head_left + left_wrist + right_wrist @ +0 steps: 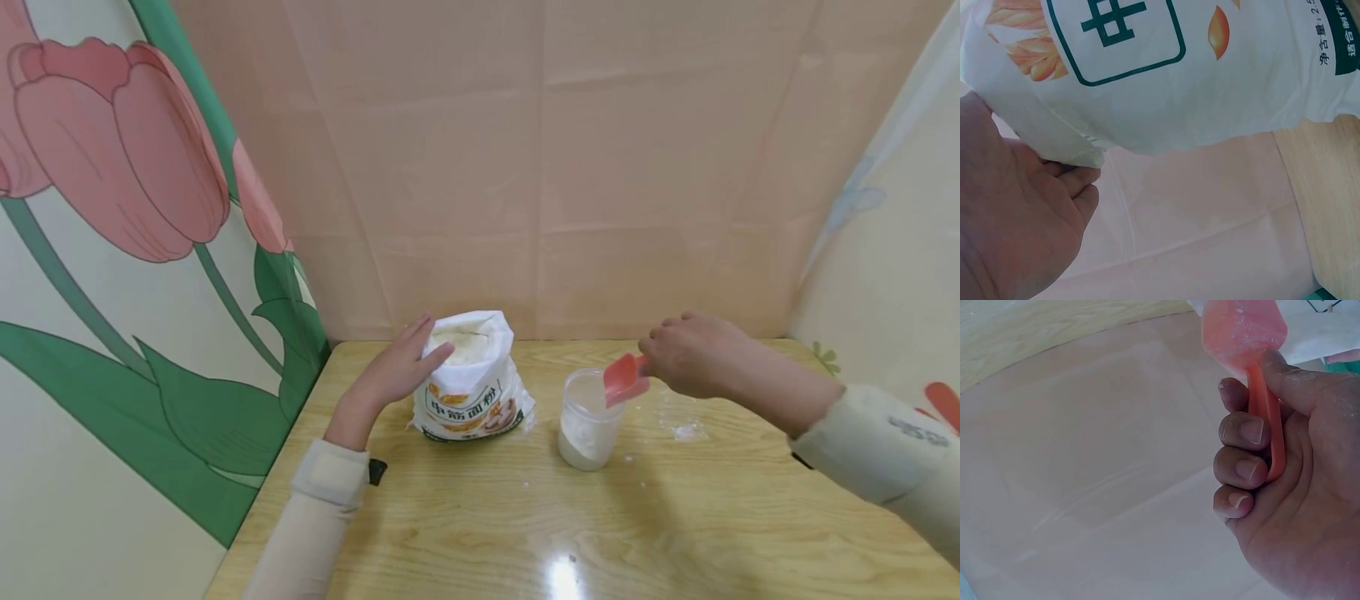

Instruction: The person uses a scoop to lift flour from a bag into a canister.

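Note:
In the head view a white flour bag [471,408] stands with its top unfolded and pale flour [467,346] inside. My left hand [401,364] holds the left side of its rim, the thumb across the front. The left wrist view shows the fingers [1082,187] bent at the bag's edge, partly hidden behind it. My right hand [693,354] grips a pink scoop [624,379] by the handle [1264,412], fingers curled round it. The scoop is tilted at the right rim of a clear plastic jar [588,425], which has white flour in its lower part.
On the wooden table [465,517], a small crumpled piece of clear plastic [684,429] lies right of the jar. Small white specks are scattered near the jar. A pinkish cloth [540,167] hangs behind the table, and a tulip-printed wall [120,275] stands at the left.

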Demonstrator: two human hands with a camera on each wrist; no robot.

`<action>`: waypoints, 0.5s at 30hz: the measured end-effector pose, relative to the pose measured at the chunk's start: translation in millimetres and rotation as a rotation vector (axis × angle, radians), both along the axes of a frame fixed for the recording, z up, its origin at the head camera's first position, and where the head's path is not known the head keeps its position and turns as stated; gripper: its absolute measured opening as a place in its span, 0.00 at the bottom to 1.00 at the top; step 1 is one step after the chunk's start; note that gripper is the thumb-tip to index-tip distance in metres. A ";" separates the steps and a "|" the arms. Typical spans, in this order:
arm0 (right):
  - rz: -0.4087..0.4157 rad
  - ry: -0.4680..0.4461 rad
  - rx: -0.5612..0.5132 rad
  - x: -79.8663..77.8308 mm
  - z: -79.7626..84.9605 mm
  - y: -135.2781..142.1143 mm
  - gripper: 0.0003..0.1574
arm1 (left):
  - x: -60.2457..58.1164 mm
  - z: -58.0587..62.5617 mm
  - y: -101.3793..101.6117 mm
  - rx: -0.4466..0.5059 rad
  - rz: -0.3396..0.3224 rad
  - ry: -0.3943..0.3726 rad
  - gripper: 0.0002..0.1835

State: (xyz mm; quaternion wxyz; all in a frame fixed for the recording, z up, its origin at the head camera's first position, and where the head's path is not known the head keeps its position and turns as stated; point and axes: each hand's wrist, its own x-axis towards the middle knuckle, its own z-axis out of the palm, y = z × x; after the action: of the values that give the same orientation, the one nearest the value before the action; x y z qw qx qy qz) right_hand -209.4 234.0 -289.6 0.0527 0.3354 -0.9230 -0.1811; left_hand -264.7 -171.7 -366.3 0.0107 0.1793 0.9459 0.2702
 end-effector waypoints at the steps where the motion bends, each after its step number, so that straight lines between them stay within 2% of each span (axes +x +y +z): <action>1: 0.000 0.001 -0.003 0.2 0.0 0.2 0.20 | 0.0 0.0 0.1 -0.001 0.001 0.000 0.50; 7: 0.002 0.000 -0.028 0.0 -2.1 3.4 0.19 | -0.2 -0.8 0.9 0.011 0.007 -0.003 0.47; 15: -0.012 -0.036 -0.123 -0.2 -5.2 13.1 0.19 | 0.2 -0.5 2.3 0.015 0.009 -0.008 0.47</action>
State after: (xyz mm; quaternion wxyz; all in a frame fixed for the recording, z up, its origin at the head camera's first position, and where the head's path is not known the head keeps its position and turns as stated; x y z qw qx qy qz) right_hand -209.7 247.2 -294.8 0.0554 0.3291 -0.9352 -0.1183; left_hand -264.5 -169.4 -366.8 0.0116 0.1740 0.9446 0.2782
